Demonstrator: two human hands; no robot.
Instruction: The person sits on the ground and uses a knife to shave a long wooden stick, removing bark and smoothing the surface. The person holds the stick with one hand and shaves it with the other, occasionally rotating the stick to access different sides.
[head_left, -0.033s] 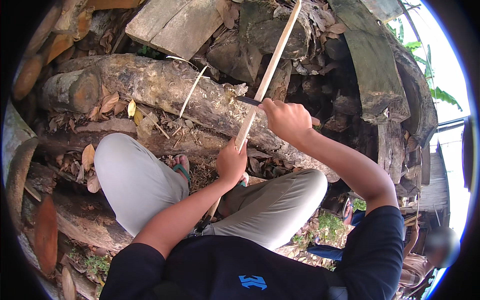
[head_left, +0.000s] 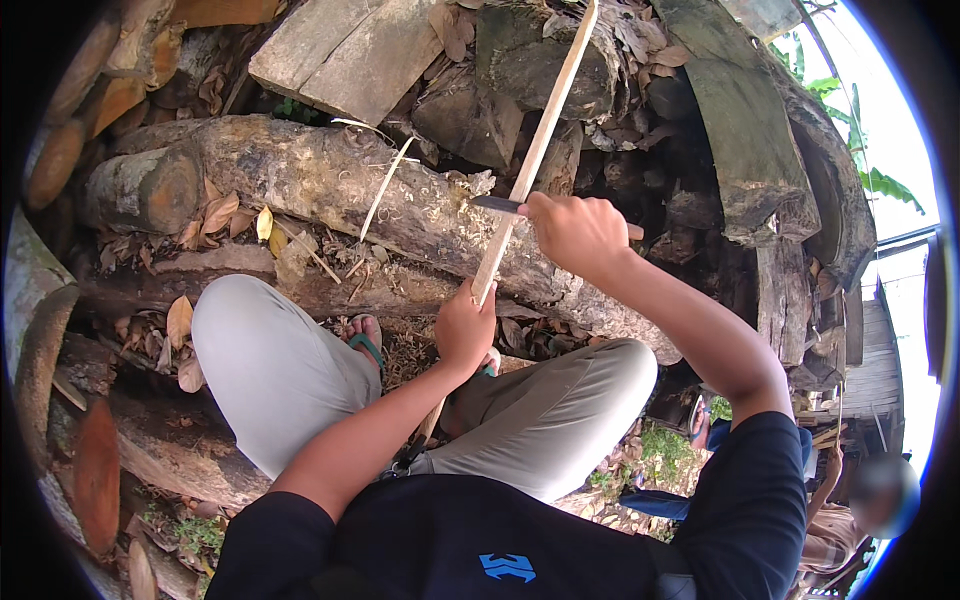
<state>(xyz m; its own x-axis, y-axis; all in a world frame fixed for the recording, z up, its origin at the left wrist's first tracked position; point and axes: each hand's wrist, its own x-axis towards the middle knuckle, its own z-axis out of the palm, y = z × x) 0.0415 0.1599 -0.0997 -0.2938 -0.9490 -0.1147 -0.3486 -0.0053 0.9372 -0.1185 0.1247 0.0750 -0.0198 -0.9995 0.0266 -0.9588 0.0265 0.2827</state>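
Observation:
A long, pale strip of wood (head_left: 546, 125) slants from my lap up over a log (head_left: 300, 170). My left hand (head_left: 465, 325) is closed round its lower part, and the end below the hand reaches back toward my waist. In my right hand (head_left: 582, 234) is a knife (head_left: 494, 204) with a dark blade and a wooden handle, whose end shows beyond my fist. The blade lies across the strip, above my left hand, its tip pointing left. Fine shavings (head_left: 425, 200) are scattered on the log below the strip.
Stacked logs and a split wood block (head_left: 350, 55) fill the far side. Weathered slabs (head_left: 740, 130) stand at the right. Dry leaves (head_left: 215, 207) and a thin peeled sliver (head_left: 385, 190) lie about. Another person (head_left: 835, 530) is at the lower right.
The knife and my right hand have shifted very slightly, with the blade a little lower on the strip. My left hand keeps its hold.

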